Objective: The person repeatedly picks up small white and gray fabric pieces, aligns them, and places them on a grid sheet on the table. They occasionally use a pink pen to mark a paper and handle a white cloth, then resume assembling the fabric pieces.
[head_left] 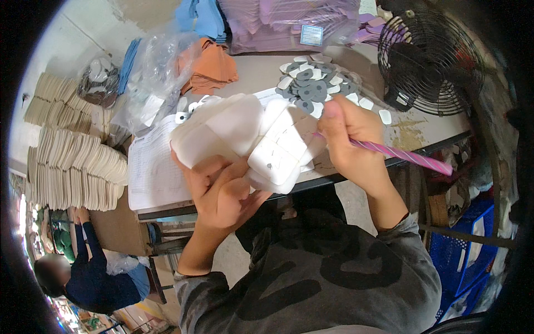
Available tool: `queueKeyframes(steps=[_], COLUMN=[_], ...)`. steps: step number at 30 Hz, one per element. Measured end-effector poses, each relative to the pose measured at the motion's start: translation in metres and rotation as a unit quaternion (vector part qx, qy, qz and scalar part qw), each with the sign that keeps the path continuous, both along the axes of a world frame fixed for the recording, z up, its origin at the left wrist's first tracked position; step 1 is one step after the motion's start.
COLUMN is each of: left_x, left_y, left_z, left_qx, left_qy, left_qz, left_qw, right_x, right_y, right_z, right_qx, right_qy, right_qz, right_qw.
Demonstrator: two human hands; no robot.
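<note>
My left hand [219,192] grips a thick fanned stack of white foam-like cut pieces [245,136], held up over the near edge of the worktable [261,72]. In my right hand [347,139] is a pink spiral-striped pen [400,154]; its tip meets the right side of the stack and its tail points right. Behind the stack, a heap of small grey and white oval pieces [314,83] lies on the table. A white sheet of lined paper [150,164] lies under and left of the stack.
A black wire fan [428,58] stands at the right back. Orange [208,67], blue [200,16] and lilac [278,22] material piles sit at the back, with clear plastic bags [153,72]. Cream stacks [72,161] stand left. Another person [83,273] crouches lower left. A blue crate [464,253] stands right.
</note>
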State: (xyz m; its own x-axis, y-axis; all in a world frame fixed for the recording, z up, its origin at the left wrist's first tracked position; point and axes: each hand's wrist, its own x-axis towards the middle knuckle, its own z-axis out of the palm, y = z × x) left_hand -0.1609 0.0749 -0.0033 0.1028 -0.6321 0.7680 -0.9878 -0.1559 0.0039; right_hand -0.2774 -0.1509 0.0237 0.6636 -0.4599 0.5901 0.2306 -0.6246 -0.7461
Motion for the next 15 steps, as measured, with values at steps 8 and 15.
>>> queueKeyframes(steps=[8,15], left_x=[0.006,0.010], left_y=[0.004,0.003], left_z=[-0.002,-0.005], left_qx=[-0.014,-0.048], left_qy=[0.102,0.079], left_qz=[-0.006,-0.032], left_qw=[0.995,0.995], right_x=[-0.011,-0.008], right_y=[0.027,0.047], right_z=[0.008,0.011], right_qx=[-0.069,-0.071], right_qy=[-0.076,-0.056], right_qz=[0.307,0.296], right_qw=[0.946,0.951])
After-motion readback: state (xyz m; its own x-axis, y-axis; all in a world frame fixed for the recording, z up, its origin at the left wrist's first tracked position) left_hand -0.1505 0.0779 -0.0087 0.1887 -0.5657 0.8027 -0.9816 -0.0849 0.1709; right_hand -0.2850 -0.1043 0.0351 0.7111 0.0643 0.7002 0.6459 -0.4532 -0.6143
